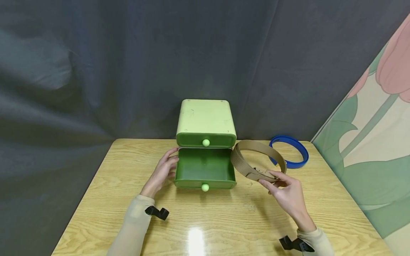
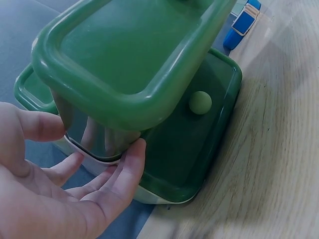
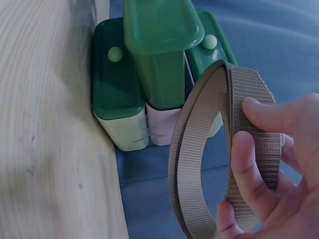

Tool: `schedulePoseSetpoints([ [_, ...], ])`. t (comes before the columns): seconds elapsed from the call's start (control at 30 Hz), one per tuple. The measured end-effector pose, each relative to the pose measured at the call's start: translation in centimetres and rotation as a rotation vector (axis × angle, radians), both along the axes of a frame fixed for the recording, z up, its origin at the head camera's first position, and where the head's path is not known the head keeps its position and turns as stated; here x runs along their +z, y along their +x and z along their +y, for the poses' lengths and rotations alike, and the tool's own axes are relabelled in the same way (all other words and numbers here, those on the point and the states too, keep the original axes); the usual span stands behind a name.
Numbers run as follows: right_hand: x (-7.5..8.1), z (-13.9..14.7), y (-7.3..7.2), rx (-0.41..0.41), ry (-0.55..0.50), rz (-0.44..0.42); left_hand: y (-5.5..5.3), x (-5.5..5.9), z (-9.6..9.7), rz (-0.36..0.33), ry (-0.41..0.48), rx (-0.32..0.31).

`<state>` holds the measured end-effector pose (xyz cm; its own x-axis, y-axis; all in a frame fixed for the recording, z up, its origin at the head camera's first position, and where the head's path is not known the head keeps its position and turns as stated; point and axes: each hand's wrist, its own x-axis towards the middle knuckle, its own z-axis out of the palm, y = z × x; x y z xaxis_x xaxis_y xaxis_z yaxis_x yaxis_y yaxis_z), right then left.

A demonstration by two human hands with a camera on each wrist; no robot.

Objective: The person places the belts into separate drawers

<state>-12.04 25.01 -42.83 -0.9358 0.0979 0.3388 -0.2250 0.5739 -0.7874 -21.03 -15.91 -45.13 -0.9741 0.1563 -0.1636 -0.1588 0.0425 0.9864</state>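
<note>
A small drawer cabinet [image 1: 206,115] with a pale green top stands on the table, its middle drawer [image 3: 164,74] pulled out. No contents show inside that drawer. At its left side is my left hand [image 1: 161,174], thumb and fingertips spread against the drawer's outer wall. My right hand [image 1: 289,197] pinches a coiled tan webbing belt [image 1: 241,165] between thumb and fingers. This belt is held up beside the drawer's right side, with its loop standing open toward the cabinet. In the right wrist view the thumb presses on the ribbed strap.
A coiled blue belt [image 1: 299,164] lies at the table's back right, behind the tan one. The top drawer [image 1: 192,140] and the bottom drawer [image 2: 184,149] are closed, each with a round knob. A dark curtain [image 1: 144,71] hangs behind the wooden table [image 1: 221,224].
</note>
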Motion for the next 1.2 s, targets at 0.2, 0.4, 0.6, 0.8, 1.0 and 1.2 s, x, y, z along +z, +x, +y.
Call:
schedulePoseSetpoints([
  [0.2,0.5,-0.4,0.6,0.024,0.002,0.036,0.0,0.0,0.0,-0.006,-0.006,0.009],
  [0.4,1.0,-0.8,1.4,0.041,0.015,0.054,0.0,0.0,0.1,-0.006,-0.008,0.013],
  [0.6,1.5,-1.3,2.2,0.082,0.031,0.094,0.0,0.0,0.1,-0.005,-0.010,0.009],
  [0.8,2.2,-1.9,2.6,0.125,0.043,0.152,0.0,0.1,0.0,-0.001,-0.012,0.001],
  [1.0,2.9,-2.5,3.1,0.178,0.062,0.172,0.0,0.0,0.0,0.001,-0.015,0.005],
  [1.2,3.3,-3.0,3.6,0.225,0.074,0.175,0.1,0.0,0.1,-0.003,-0.011,0.007],
])
